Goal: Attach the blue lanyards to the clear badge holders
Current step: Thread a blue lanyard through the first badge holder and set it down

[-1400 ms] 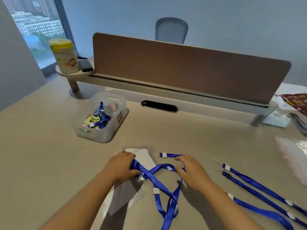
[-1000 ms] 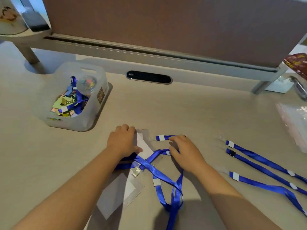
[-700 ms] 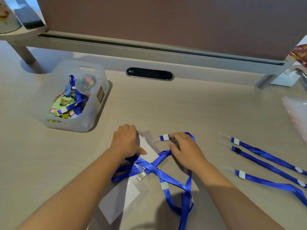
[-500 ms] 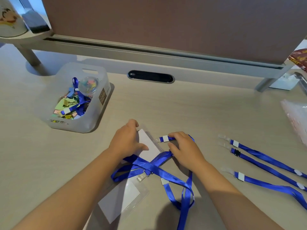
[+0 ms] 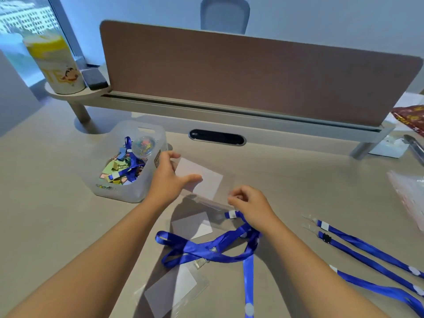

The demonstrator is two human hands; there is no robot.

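My left hand point(image 5: 171, 180) grips a clear badge holder point(image 5: 207, 181) with a white card inside and holds it tilted above the desk. My right hand point(image 5: 252, 206) pinches that holder's lower right edge, with the white-tabbed end of a blue lanyard point(image 5: 213, 249) running under its palm. That lanyard lies in tangled loops on the desk. Two more clear badge holders rest flat under the loops, one point(image 5: 195, 224) just below the lifted one and one point(image 5: 172, 292) nearer me with a metal clip at its top.
Several loose blue lanyards point(image 5: 367, 251) lie at the right. A translucent bin point(image 5: 128, 191) of coloured clips stands left of my left hand. A brown divider panel point(image 5: 252, 76) closes the back, with a cup point(image 5: 57, 65) on its shelf. A clear plastic bag point(image 5: 410, 198) sits far right.
My left hand has lifted a badge holder up and away from me off the pile. My right hand has moved to its edge, trailing the lanyard end. The view has tilted upward.
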